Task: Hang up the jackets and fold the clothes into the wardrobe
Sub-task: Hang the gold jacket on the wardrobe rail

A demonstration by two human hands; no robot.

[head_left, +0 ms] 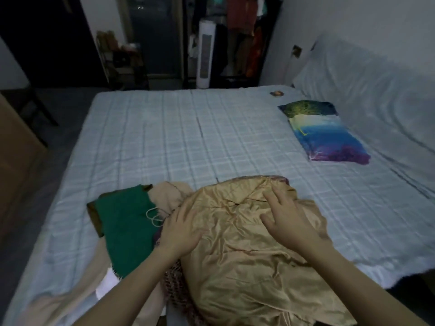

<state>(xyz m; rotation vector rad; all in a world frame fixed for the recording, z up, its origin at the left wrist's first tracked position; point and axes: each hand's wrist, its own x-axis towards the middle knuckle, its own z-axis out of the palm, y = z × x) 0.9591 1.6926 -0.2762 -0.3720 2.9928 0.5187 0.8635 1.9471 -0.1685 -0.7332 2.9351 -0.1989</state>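
Observation:
A crumpled golden satin garment point(249, 260) lies on the near part of the bed point(164, 142). My left hand point(181, 228) presses flat on its left edge with straight fingers. My right hand point(286, 215) rests on its upper part, fingers spread. To the left lies a green garment point(124, 222) with a brown trim, and a beige cloth point(164, 196) sits behind it. A reddish patterned fabric point(175, 285) peeks out under the golden garment. An open wardrobe point(242, 31) with hanging clothes stands across the room.
A colourful pillow point(324, 132) lies at the right of the bed, next to a covered headboard point(367, 85). A white tower fan point(204, 55) stands by the wardrobe. A rack point(122, 62) with items and a dark doorway are at the back left.

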